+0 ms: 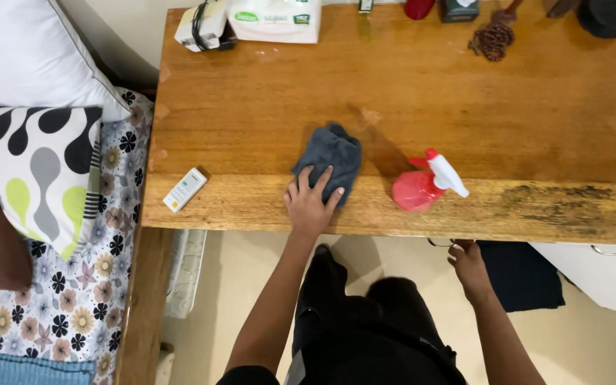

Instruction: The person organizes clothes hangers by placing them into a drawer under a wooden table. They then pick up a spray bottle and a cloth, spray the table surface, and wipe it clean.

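Observation:
A grey cloth (333, 153) lies crumpled near the front edge of a wooden table (465, 107). My left hand (310, 203) presses flat on the cloth's near end, fingers spread over it. A red spray bottle with a white trigger head (425, 184) stands on the table just right of the cloth, untouched. My right hand (470, 269) hangs below the table's front edge, fingers curled near a metal drawer handle (440, 243); whether it grips anything is hidden.
A white remote (185, 189) lies at the table's front left corner. Along the far edge sit a wipes pack (276, 18), a small white device (201, 27), brown beads (492, 39) and other items. A bed with patterned pillows (37, 171) is at left.

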